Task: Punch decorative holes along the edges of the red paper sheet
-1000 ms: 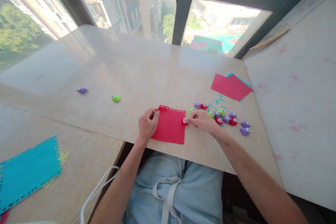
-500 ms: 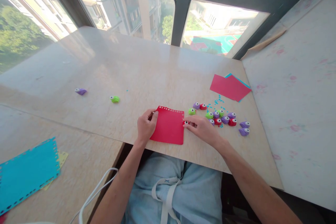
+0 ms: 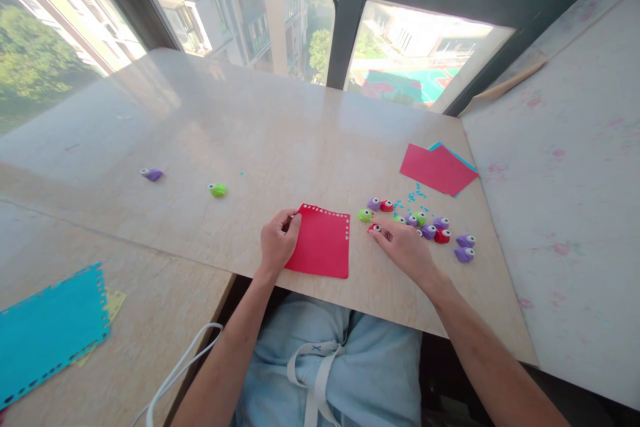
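Note:
A red sheet of paper (image 3: 323,247) lies near the table's front edge, with small holes punched along its top and down the upper right side. My left hand (image 3: 280,239) pinches its left edge between thumb and fingers. Right of the sheet, apart from it, my right hand (image 3: 403,245) holds a small red craft punch (image 3: 374,229) with a white eye-like button. Beside and behind that hand sit several purple, green and red punches, among them a green punch (image 3: 365,215) and a purple punch (image 3: 465,254). My right hand partly covers some of them.
Blue paper bits (image 3: 413,196) are scattered before a stack of red and blue paper (image 3: 440,169). A purple punch (image 3: 152,175) and a green punch (image 3: 217,190) stand at the left. Blue punched paper (image 3: 50,330) and a white cable (image 3: 173,373) lie front left.
My right hand has moved right with the red punch, off the sheet's right edge. Another hole shows lower on that edge. My left hand has stayed on the paper.

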`<state>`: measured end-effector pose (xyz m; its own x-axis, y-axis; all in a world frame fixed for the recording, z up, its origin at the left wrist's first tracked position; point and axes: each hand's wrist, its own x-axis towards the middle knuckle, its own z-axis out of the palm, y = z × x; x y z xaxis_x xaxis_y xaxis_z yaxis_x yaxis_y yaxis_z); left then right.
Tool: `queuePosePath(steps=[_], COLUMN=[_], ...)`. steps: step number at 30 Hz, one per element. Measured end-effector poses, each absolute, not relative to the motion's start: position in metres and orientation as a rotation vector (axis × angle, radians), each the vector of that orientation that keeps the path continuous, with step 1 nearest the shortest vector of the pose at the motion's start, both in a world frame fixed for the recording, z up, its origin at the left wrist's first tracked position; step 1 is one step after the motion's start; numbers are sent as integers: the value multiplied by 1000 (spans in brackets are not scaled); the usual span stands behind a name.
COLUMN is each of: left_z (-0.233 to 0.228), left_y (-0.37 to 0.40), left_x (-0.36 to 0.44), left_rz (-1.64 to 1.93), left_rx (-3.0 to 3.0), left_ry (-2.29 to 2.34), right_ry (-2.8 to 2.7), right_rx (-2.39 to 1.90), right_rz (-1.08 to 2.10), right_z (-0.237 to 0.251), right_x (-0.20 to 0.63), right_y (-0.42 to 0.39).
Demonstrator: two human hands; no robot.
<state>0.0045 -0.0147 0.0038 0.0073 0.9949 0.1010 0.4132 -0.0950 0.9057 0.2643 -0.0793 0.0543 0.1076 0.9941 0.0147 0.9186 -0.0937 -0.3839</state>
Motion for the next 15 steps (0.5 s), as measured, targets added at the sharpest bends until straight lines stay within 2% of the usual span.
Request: queuePosePath(steps=[5,15], left_z=[5,5], left_y=[-15,-13], left_x=[4,4], left_rz=[1051,1051], left_rx=[1605,1600], left_ry=[1485,1475], right_ry=[-1860,-1843], right_rx=[-2152,-1876], right_rz=[304,576], right_z=[68,82], right_x=[255,207], right_y=[-83,-77])
